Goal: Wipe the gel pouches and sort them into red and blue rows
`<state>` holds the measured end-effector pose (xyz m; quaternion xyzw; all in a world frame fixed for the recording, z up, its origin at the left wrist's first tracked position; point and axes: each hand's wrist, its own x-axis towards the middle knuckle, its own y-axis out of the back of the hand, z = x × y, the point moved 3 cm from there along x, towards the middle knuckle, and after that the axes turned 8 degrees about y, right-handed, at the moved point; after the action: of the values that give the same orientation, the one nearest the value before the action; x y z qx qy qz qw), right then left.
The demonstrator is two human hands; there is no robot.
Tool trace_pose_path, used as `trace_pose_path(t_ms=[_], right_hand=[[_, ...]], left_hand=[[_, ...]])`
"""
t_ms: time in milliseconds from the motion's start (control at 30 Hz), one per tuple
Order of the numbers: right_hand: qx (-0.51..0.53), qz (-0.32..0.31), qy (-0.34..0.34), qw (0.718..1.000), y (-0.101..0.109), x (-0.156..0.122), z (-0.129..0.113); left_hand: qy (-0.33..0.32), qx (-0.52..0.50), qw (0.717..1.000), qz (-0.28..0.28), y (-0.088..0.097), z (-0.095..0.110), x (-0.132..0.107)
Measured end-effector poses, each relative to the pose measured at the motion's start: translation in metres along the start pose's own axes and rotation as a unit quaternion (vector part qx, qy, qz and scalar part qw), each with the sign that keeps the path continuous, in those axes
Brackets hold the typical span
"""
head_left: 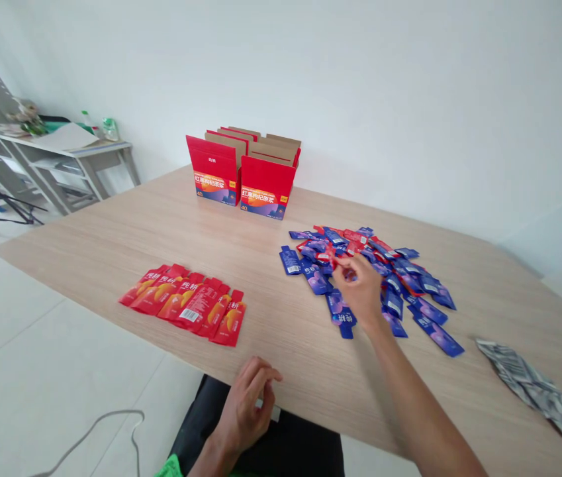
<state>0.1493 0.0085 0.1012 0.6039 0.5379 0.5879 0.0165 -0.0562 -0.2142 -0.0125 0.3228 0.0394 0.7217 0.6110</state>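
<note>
A heap of blue and red pouches (384, 271) lies on the right half of the wooden table (112, 238). My right hand (360, 288) reaches into the heap, its fingers pinched on a red pouch (333, 257) at the heap's left edge. A tidy row of red pouches (186, 303) lies near the table's front left. My left hand (248, 404) rests at the table's near edge with its fingers loosely curled and slightly apart, holding nothing.
Two open red cartons (243, 173) stand at the far side of the table by the white wall. A crumpled silver bag (539, 391) lies at the right. Metal shelving (57, 165) stands at the far left. A grey cable (96, 430) runs over the floor.
</note>
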Motion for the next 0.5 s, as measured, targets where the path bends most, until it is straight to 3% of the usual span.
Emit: trace_pose_path(t_ms=[133, 267, 367, 500], right_hand=[[0.081, -0.050, 0.087, 0.992, -0.047, -0.006, -0.107], [0.094, -0.123, 0.187, 0.970, -0.101, -0.019, -0.200], [0.078, -0.167, 0.246, 0.952, -0.135, -0.028, -0.249], [0.038, -0.200, 0.278, 0.939, -0.163, -0.032, -0.281]], left_hand=[[-0.023, 0.102, 0.992, 0.076, 0.011, -0.013, -0.005], [0.005, 0.213, 0.969, 0.125, 0.013, -0.023, -0.012], [0.015, 0.284, 0.947, 0.150, 0.010, -0.034, -0.020], [-0.013, 0.340, 0.931, 0.132, 0.001, -0.055, -0.032]])
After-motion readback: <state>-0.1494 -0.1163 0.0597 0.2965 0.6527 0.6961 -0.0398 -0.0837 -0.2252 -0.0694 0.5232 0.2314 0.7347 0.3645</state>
